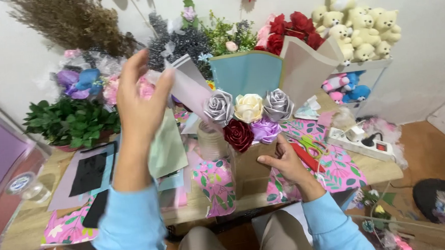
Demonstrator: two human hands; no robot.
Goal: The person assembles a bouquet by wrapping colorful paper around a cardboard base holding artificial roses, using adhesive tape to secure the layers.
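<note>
My left hand (141,101) is raised above the table and pinches a folded sheet of pale lilac wrapping paper (191,88) at its upper left corner. The sheet slants down toward a bouquet of ribbon roses (248,117) in silver, cream, dark red and purple. Teal and beige paper sheets (275,69) stand behind the roses. My right hand (285,163) grips the right side of the brown box (250,171) that holds the bouquet, thumb on its front.
Floral pink paper (339,167), green-handled scissors (310,146) and a white power strip (363,144) lie to the right. Black and grey sheets (89,173) lie left, by a potted green plant (70,123). Artificial flowers and cream teddy bears (357,24) line the wall.
</note>
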